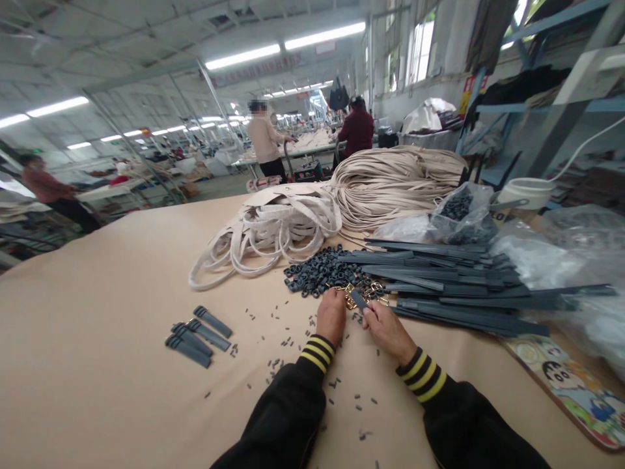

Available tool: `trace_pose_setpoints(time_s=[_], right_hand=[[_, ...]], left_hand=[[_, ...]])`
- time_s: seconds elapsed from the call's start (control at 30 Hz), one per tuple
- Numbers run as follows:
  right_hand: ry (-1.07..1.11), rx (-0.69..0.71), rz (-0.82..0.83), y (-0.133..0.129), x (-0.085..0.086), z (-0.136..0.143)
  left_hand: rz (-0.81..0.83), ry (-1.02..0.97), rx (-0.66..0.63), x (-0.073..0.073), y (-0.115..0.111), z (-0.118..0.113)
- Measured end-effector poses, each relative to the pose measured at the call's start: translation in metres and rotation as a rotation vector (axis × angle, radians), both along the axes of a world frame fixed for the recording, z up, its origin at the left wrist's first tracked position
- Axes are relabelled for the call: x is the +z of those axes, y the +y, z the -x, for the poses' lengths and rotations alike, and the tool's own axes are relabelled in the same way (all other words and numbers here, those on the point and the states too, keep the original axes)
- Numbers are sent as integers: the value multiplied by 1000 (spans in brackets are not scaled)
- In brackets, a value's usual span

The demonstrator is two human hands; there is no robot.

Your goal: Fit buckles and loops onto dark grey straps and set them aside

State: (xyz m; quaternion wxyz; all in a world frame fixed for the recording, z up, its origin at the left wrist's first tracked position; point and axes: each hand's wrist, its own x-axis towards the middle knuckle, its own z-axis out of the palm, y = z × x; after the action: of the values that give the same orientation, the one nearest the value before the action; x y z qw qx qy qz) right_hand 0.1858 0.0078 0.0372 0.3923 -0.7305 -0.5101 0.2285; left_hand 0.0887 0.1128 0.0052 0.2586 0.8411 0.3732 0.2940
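Observation:
My right hand (389,331) pinches a short dark grey strap (359,299), its far end pointing up and left. Close beside it, my left hand (333,316) is closed, with a gold-coloured metal buckle (349,296) at its fingertips against the strap's end. More gold buckles (377,288) lie just behind the hands. A heap of small dark grey loops (319,270) sits beyond my left hand. Long dark grey strips (449,273) are stacked to the right. Several short straps with loops on them (195,339) rest on the table to the left.
Small dark scraps (288,342) are scattered over the tan table (97,326). Behind lie white looped straps (273,228) and a big beige cord bundle (395,182). Plastic bags (463,208), a white bucket (525,192) and a cartoon-printed board (569,384) stand right. Several people work farther back.

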Motion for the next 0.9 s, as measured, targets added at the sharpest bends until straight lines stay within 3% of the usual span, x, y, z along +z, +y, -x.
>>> trace_pose_setpoints(time_s=[0.17,0.33,0.4,0.53,0.7,0.9], right_hand=[[16,14,6,0,-1,3],[68,70,29,1,-6,9],[138,142,21,0,-6,15],[286,283,17,-3,-5,27],[378,280,25,-5,-6,30],[329,329,15,-5,-7,29]], left_hand=[[167,-30,-67,10,5,20],[792,-305,-88,24,-17,54],[923,-404,-90,28,-28,63],[1002,-455,-118,31,-47,71],[1045,-506,-133,29,-57,74],[999,-450,-88,26,-56,82]])
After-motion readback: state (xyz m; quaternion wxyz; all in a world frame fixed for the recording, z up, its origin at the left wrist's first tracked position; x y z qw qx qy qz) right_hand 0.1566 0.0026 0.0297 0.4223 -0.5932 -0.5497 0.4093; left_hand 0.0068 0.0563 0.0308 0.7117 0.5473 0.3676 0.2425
